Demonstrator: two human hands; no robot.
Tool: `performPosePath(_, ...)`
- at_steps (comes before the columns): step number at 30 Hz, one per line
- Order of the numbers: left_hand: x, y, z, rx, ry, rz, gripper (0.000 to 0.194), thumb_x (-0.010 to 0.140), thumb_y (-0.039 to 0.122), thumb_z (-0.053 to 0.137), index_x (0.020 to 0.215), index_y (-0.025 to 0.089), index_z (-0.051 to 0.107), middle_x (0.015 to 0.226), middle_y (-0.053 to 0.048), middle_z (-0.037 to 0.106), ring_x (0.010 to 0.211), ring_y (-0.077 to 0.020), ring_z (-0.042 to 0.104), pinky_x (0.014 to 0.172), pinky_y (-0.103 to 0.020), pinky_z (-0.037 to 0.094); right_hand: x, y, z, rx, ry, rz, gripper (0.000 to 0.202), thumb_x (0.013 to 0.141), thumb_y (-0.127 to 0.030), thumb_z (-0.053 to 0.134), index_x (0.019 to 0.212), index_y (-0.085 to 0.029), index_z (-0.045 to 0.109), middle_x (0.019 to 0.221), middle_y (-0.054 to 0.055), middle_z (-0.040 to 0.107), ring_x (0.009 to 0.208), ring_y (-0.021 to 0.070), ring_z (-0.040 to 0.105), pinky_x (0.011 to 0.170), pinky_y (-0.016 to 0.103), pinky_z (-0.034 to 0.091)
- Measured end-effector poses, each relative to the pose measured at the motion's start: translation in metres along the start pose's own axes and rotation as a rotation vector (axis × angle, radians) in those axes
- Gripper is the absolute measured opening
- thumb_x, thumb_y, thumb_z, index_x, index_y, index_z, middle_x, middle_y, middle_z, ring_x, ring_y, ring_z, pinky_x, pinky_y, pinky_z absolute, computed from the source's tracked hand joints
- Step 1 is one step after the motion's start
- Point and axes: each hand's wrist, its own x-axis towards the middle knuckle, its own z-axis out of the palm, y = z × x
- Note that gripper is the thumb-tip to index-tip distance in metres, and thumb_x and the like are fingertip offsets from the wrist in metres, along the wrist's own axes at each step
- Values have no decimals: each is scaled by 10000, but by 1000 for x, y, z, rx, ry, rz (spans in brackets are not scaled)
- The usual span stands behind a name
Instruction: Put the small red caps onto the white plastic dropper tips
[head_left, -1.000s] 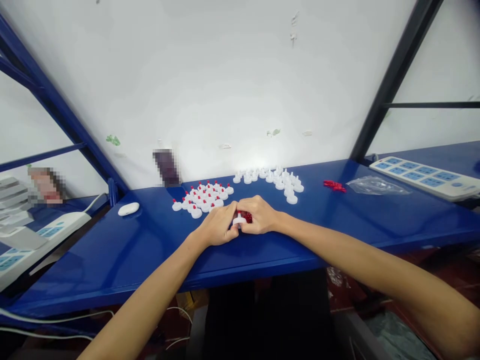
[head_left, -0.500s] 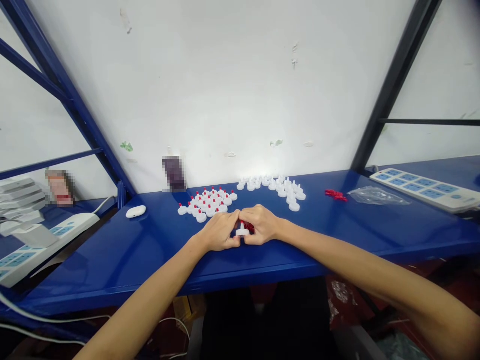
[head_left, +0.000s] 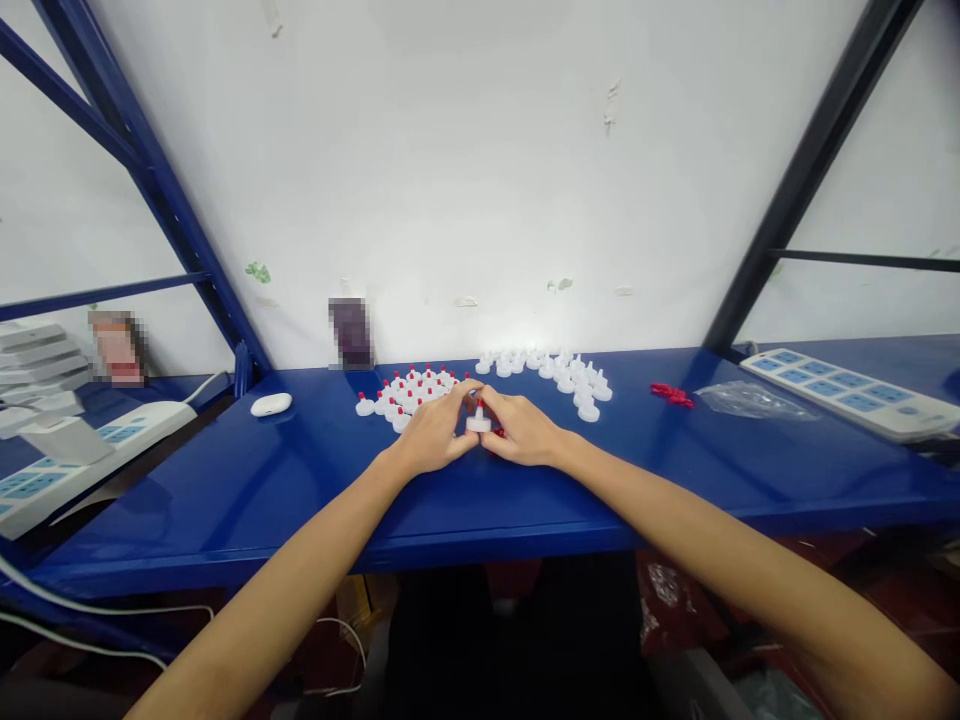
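Note:
Between my two hands stands a white nozzle cap [head_left: 478,425], upright, with red at its spout tip. My left hand [head_left: 436,432] grips it from the left, thumb at the base and fingers arched over the top. From the other side my right hand [head_left: 523,430] closes on it the same way, its fingertips at the red tip. Some small red tips [head_left: 498,433] show partly behind the right thumb. Just beyond my left hand is a group of white nozzle caps with red tips [head_left: 409,392], partly covered by that hand.
White nozzle caps without red tips [head_left: 571,375] stand toward the wall. Right of them lie a pile of red tips [head_left: 672,394], a clear plastic bag [head_left: 750,400] and a power strip [head_left: 847,393]. A white earbud case [head_left: 271,405] sits left on the blue table [head_left: 315,490].
Both hands, still around the nozzle cap, have shifted a little up and away from the table's front edge. The fingers are arched higher over its tip.

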Motion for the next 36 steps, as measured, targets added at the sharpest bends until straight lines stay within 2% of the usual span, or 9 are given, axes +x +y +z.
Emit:
performPosePath(4,2,0,3,15,28,53,501,871,173,521,1365,234,458,966,-20,696,733,-147,647,696,-264,494,0,5,-8,95,-80,48,314,869,-262,520,1167,-167,484,734,-16,569,610,166,489,624,290,372)
performPosePath(8,6,-1,5,123,14,88,323,944,162,451,1214,219,617,942,-44,715,708,-146,642,683,-269,492,1,18,-16,51,-64,167,401,924,-410,561,1250,-177,560,662,-35,544,639,163,497,656,283,358)
performPosePath(11,7,-5,4,207,19,55,321,951,168,462,1208,215,649,985,-72,721,839,-191,659,752,-311,517,2,33,-19,-14,-21,229,348,958,-463,512,1005,-175,700,652,-6,582,709,171,530,721,293,359)
performPosePath(14,7,-10,3,229,6,15,313,954,162,464,1176,207,679,1020,-82,731,920,-220,639,824,-361,527,1,48,-18,-19,123,422,403,967,-408,459,765,-157,701,606,5,591,636,154,531,673,282,355)
performPosePath(18,7,-9,3,229,-52,4,324,935,138,469,1147,179,710,1043,-86,747,960,-240,613,889,-404,515,-1,66,-14,-45,206,637,289,907,-298,482,821,-153,717,691,38,682,681,179,610,666,276,408)
performPosePath(21,8,-2,2,282,-95,-19,344,923,168,496,1202,168,698,1112,-85,745,1037,-274,584,941,-454,484,-1,76,-8,-111,136,603,267,869,-227,509,989,-126,726,988,107,748,927,220,668,843,297,464)
performPosePath(25,6,5,3,312,-171,-63,397,930,252,511,1299,188,645,1254,-84,698,1149,-312,534,975,-519,434,2,85,2,-197,51,556,411,884,-238,513,1254,-123,649,1274,151,669,1164,265,613,1015,354,430)
performPosePath(31,1,5,6,339,-255,-73,374,957,323,468,1257,214,664,1245,-104,679,1217,-331,489,982,-567,380,13,92,8,-300,-97,497,535,901,-294,521,1418,-158,523,1455,141,536,1282,280,544,1074,368,407)
performPosePath(36,1,0,6,413,-240,-131,370,942,345,489,1230,218,683,1350,-130,592,1281,-350,444,1019,-576,359,29,103,10,-355,-179,517,538,905,-323,533,1411,-142,526,1423,174,539,1255,287,563,1042,360,430)
